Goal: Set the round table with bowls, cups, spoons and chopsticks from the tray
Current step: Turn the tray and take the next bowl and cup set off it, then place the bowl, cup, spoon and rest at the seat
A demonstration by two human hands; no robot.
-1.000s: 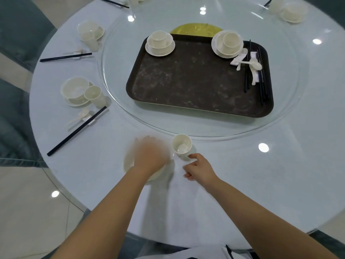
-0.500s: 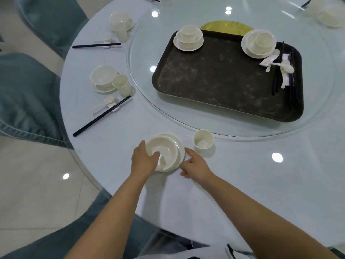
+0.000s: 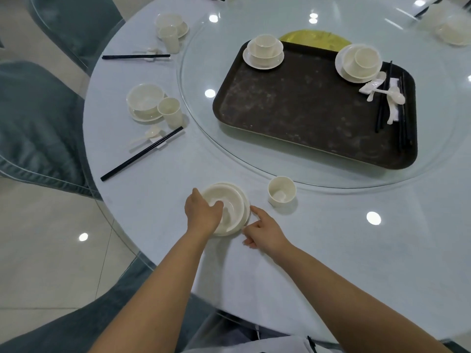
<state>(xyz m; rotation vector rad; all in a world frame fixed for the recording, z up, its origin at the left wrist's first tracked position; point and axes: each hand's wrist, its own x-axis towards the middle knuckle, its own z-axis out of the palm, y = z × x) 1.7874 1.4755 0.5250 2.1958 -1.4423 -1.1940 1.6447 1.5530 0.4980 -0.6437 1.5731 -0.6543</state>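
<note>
A white bowl (image 3: 230,208) sits on a saucer near the table's front edge. My left hand (image 3: 202,214) grips the bowl's left rim, thumb inside. My right hand (image 3: 265,231) rests just right of the saucer, index finger touching its edge, holding nothing. A white cup (image 3: 281,191) stands upright to the right of the bowl. On the dark tray (image 3: 305,108) are two bowl-and-cup stacks (image 3: 263,50) (image 3: 359,62), and white spoons (image 3: 384,94) with black chopsticks (image 3: 383,98) at its right side.
The tray lies on a glass turntable (image 3: 198,118). Two laid places are at the left: bowl (image 3: 145,99) with cup, spoon and chopsticks (image 3: 141,154), and another (image 3: 169,25) farther back. Grey chairs (image 3: 38,123) stand at the left.
My left hand has slid from covering the bowl to gripping its left rim. My right hand has moved from near the cup to the saucer's right edge. The view has shifted left.
</note>
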